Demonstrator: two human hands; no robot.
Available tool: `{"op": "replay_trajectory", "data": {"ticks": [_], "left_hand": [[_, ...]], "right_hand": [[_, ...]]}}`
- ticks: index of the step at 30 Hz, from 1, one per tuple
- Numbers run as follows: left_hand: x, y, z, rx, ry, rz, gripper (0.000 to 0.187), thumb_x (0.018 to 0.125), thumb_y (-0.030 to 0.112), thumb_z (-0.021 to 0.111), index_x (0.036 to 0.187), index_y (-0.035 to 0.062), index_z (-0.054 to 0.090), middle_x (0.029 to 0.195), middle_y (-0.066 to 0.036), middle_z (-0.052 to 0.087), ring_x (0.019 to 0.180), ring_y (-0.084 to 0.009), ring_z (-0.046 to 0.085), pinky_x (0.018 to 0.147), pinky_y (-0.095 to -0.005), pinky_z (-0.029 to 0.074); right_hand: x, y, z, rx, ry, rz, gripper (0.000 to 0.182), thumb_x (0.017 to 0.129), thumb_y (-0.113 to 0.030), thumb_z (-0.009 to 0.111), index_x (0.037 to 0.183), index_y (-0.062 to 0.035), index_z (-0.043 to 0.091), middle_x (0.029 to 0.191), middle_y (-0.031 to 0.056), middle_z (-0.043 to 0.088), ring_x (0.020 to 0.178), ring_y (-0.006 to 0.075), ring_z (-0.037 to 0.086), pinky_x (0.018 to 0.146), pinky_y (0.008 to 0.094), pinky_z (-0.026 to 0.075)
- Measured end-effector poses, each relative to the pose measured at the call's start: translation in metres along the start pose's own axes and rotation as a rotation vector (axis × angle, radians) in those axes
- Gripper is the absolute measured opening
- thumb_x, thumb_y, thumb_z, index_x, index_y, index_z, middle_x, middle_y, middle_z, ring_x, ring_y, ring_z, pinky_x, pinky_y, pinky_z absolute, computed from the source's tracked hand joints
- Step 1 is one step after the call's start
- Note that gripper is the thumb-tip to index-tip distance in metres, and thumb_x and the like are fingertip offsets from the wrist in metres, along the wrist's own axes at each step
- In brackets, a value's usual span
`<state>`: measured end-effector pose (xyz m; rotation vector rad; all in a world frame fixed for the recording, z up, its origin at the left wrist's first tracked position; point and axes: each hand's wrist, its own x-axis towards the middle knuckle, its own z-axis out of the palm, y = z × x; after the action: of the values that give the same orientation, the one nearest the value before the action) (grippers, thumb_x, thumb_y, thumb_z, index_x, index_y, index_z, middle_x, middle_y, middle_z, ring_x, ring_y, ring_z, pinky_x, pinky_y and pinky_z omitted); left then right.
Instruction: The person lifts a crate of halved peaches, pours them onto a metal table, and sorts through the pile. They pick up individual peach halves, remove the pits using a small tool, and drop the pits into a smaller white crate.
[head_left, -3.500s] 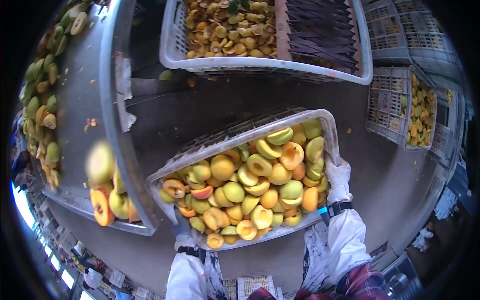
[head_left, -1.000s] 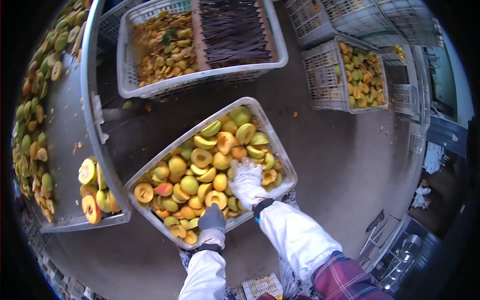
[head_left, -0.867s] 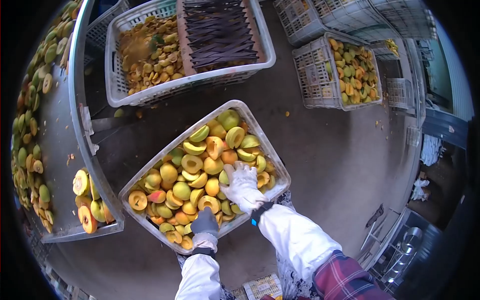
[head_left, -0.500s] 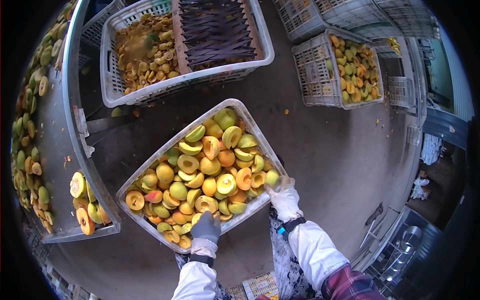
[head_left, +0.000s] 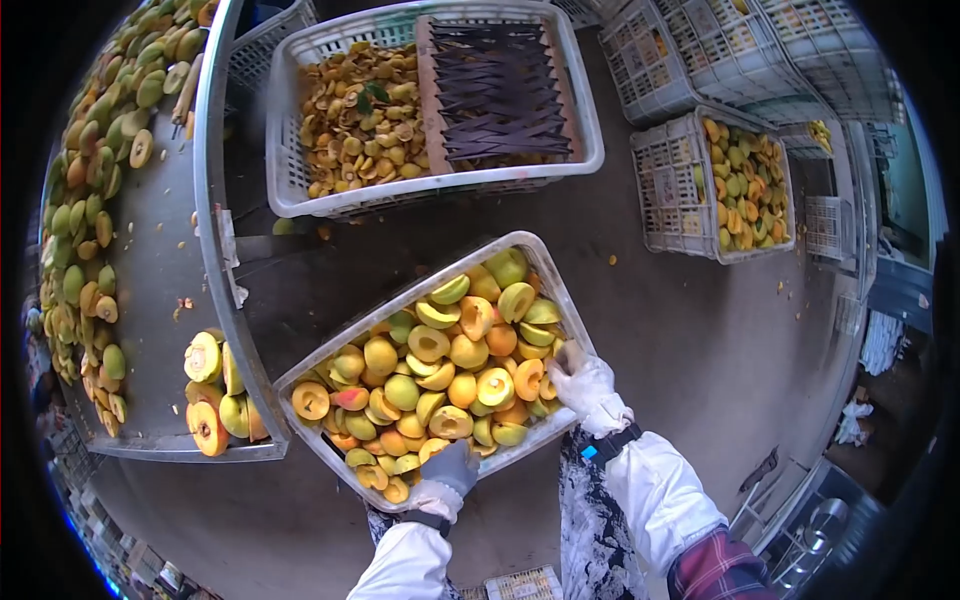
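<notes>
A white plastic crate (head_left: 405, 292) full of halved, pitted yellow, green and orange fruit, like peaches or apricots (head_left: 440, 375), is held at an angle in front of my legs. My left hand (head_left: 452, 468), in a grey glove, grips the near rim, its fingers partly over the fruit. At the right end of the crate, my right hand (head_left: 588, 384) in a white glove is closed on the rim. The undersides of both grips are hidden.
On the left stands a metal-edged table (head_left: 160, 265) with many fruit halves along its far side and a cluster at its near corner. A large white crate (head_left: 282, 150) with fruit pieces and a strapped rack (head_left: 500, 90) is ahead. Another fruit crate (head_left: 680, 190) stands right, by stacked crates (head_left: 735, 60).
The whole view has shifted, so the table, crates and hands appear farther right in the picture. Both hands keep hold of the crate, whose tilt is nearly the same.
</notes>
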<state>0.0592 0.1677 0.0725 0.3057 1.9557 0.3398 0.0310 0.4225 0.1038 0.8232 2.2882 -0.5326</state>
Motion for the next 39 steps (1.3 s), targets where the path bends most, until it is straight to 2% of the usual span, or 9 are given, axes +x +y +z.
{"op": "replay_trajectory", "data": {"ticks": [2,4,7,15,18,24,31,35,39], "left_hand": [[-0.012,0.002,-0.022,-0.051,0.014,-0.019,0.021,0.081,0.032,0.055,0.081,0.0113,0.054,0.077,-0.012,0.061,0.073,-0.0331,0.059,0.064,-0.0421,0.046],[-0.016,-0.013,-0.033,-0.320,0.402,-0.037,0.021,0.079,0.032,0.057,0.080,0.0114,0.054,0.074,-0.012,0.060,0.068,-0.0324,0.059,0.061,-0.0411,0.046],[-0.009,-0.057,-0.049,-0.362,0.529,-0.184,0.022,0.080,0.031,0.057,0.078,0.0093,0.055,0.070,-0.013,0.059,0.065,-0.0320,0.059,0.060,-0.0392,0.046],[-0.031,-0.113,-0.051,-0.478,0.680,-0.280,0.022,0.082,0.026,0.056,0.079,0.0046,0.054,0.063,-0.009,0.057,0.058,-0.0185,0.055,0.056,-0.0322,0.046],[-0.041,-0.118,-0.046,-0.564,0.670,-0.321,0.022,0.082,0.025,0.057,0.079,0.0039,0.055,0.063,-0.007,0.055,0.055,-0.0146,0.052,0.055,-0.0296,0.045],[-0.038,-0.150,-0.024,-0.648,0.676,-0.402,0.022,0.083,0.025,0.056,0.081,0.0034,0.054,0.067,-0.006,0.056,0.059,-0.0146,0.053,0.058,-0.0281,0.045],[-0.039,-0.147,-0.042,-0.509,0.746,-0.509,0.018,0.082,0.023,0.056,0.084,0.0050,0.054,0.076,-0.009,0.059,0.067,-0.0231,0.059,0.063,-0.0337,0.047],[-0.035,-0.153,-0.063,-0.329,1.010,-0.369,0.028,0.082,0.029,0.053,0.093,0.0031,0.057,0.085,-0.017,0.060,0.081,-0.0332,0.060,0.070,-0.0384,0.048],[-0.012,-0.166,-0.082,-0.145,0.850,-0.405,0.028,0.081,0.024,0.059,0.100,0.0049,0.053,0.092,-0.014,0.059,0.083,-0.0263,0.060,0.073,-0.0362,0.046]], "right_hand": [[0.011,-0.038,-0.006,0.304,0.092,-0.086,0.034,0.080,-0.038,0.052,0.091,-0.0063,0.052,0.082,0.0146,0.062,0.081,0.0337,0.059,0.070,0.0431,0.046],[0.022,-0.076,-0.006,0.235,0.175,-0.174,0.039,0.079,-0.041,0.053,0.098,-0.0064,0.049,0.081,0.0146,0.063,0.079,0.0333,0.060,0.068,0.0422,0.046],[0.051,-0.116,0.006,0.041,-0.150,0.004,0.052,0.082,-0.036,0.052,0.123,-0.0100,0.034,0.082,0.0189,0.062,0.081,0.0338,0.061,0.072,0.0419,0.046],[0.025,-0.065,0.014,0.315,0.171,-0.050,0.033,0.077,-0.027,0.056,0.109,-0.0182,0.053,0.081,0.0178,0.063,0.080,0.0359,0.060,0.071,0.0424,0.048],[0.011,-0.024,0.013,0.269,0.145,0.000,0.036,0.079,-0.026,0.054,0.114,-0.0212,0.048,0.069,0.0165,0.061,0.065,0.0359,0.060,0.061,0.0441,0.048],[0.019,0.018,0.015,0.324,0.327,-0.065,0.036,0.079,-0.025,0.054,0.113,-0.0170,0.047,0.075,0.0193,0.062,0.070,0.0377,0.060,0.065,0.0467,0.047],[0.043,-0.034,0.037,-0.365,-0.132,-0.079,0.027,0.083,-0.023,0.043,0.105,-0.0077,0.042,0.075,0.0164,0.063,0.068,0.0343,0.062,0.062,0.0458,0.047],[0.040,-0.022,0.042,-0.200,0.063,-0.103,0.033,0.085,-0.033,0.044,0.109,-0.0110,0.046,0.076,0.0186,0.062,0.072,0.0358,0.061,0.063,0.0459,0.046],[0.023,-0.022,0.029,0.315,0.145,-0.071,0.025,0.078,-0.023,0.059,0.102,-0.0184,0.056,0.083,0.0200,0.061,0.082,0.0412,0.057,0.069,0.0456,0.046]]}}
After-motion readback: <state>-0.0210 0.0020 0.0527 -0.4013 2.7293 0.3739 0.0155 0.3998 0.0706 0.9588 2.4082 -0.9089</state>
